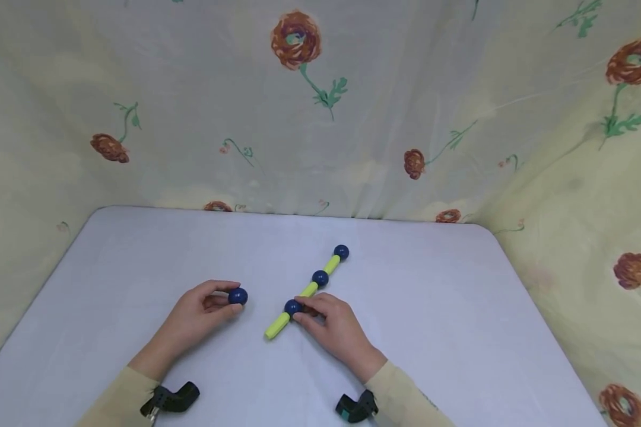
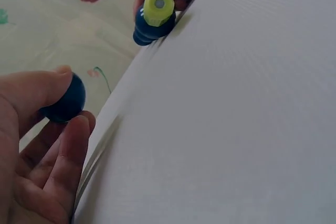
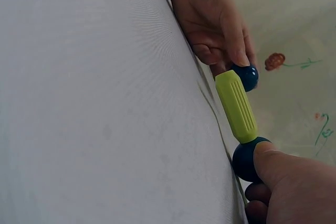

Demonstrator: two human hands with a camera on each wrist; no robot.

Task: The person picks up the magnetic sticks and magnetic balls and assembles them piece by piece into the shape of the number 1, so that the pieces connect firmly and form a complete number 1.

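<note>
My left hand (image 1: 200,311) pinches a loose dark blue ball (image 1: 238,296) between thumb and fingers, left of a straight chain of rods and balls. In the chain, yellow-green ribbed rods alternate with dark blue balls, running from near to far right. My right hand (image 1: 333,326) pinches the chain's nearest ball (image 1: 293,307). From that ball a yellow-green rod (image 1: 276,326) points toward the near left, its free end showing a round grey spot in the left wrist view. Beyond it come another rod (image 1: 309,289), the middle ball (image 1: 320,277), a third rod (image 1: 332,264) and the far ball (image 1: 341,252).
A white-covered table (image 1: 432,308) lies under both hands. Behind it and along its sides hangs a pale cloth (image 1: 208,89) printed with rust-coloured flowers. Each wrist carries a black camera mount, the left one (image 1: 171,398) and the right one (image 1: 357,407).
</note>
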